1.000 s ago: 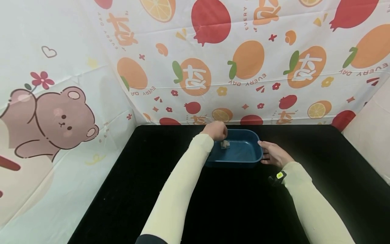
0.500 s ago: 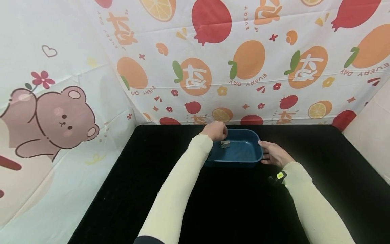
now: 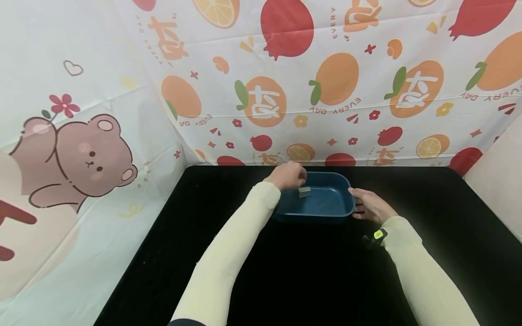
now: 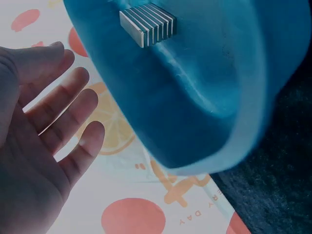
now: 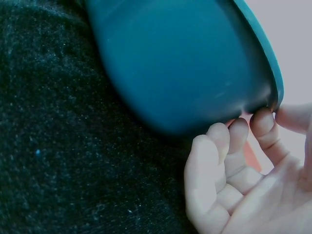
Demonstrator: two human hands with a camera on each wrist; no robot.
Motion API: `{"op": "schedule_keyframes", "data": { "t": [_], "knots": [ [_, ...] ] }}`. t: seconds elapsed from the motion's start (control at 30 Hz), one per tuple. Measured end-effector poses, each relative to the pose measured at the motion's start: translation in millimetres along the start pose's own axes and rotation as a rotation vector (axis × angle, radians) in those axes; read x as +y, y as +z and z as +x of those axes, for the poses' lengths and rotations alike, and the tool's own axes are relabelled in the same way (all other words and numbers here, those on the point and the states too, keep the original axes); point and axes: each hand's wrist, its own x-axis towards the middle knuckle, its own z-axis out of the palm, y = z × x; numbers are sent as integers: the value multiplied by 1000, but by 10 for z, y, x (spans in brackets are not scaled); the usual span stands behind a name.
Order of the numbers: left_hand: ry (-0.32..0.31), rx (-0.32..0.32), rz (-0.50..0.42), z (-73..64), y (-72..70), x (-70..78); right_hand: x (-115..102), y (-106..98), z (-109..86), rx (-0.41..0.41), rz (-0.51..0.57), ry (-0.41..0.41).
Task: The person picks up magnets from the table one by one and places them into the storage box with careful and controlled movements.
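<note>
A small silver block of thin parallel metal plates [image 4: 148, 23] lies inside the blue plastic basin [image 3: 326, 206], towards its left end. My left hand [image 3: 288, 175] hovers over the basin's left end in the head view. The left wrist view shows the left hand [image 4: 48, 112] with loosely bent, spread fingers, nothing between them, and a gap to the basin's wall. My right hand [image 3: 370, 206] is at the basin's right end. There its thumb and index finger pinch the rim, while its other fingers [image 5: 202, 158] lie close under the outer wall.
The basin rests near the far edge of the black-covered table [image 3: 310, 271]. Behind it hangs a white cloth [image 3: 302, 90] with printed fruit. Another cloth with a printed bear [image 3: 98, 154] hangs at the left. A small dark device [image 3: 373, 237] sits at my right wrist.
My left hand's fingers have loosened, and its forearm has shifted a little to the left. The metal block's stripes show more clearly now. My right hand keeps its hold on the rim.
</note>
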Motion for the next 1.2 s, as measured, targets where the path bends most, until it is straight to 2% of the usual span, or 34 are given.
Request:
{"op": "schedule_keyframes", "data": {
  "t": [0.13, 0.37, 0.63, 0.77, 0.97, 1.2],
  "knots": [
    [39, 40, -22, -132, -24, -39, -39, 37, 5, 9, -27, 0],
    [86, 148, -100, -493, -41, -53, -94, 65, -6, 36, -137, -18],
    [101, 319, -134, -982, 95, -131, -60, 99, -21, 41, -191, -75],
    [76, 361, -161, -1200, 182, -206, -47, 86, -53, 73, -249, -90],
    [4, 367, -175, -1482, 297, -313, -50, 76, -168, 87, -302, -113],
    [-61, 370, -223, -1712, 477, -482, -48, 164, -229, 66, -303, -144]
  ]
}}
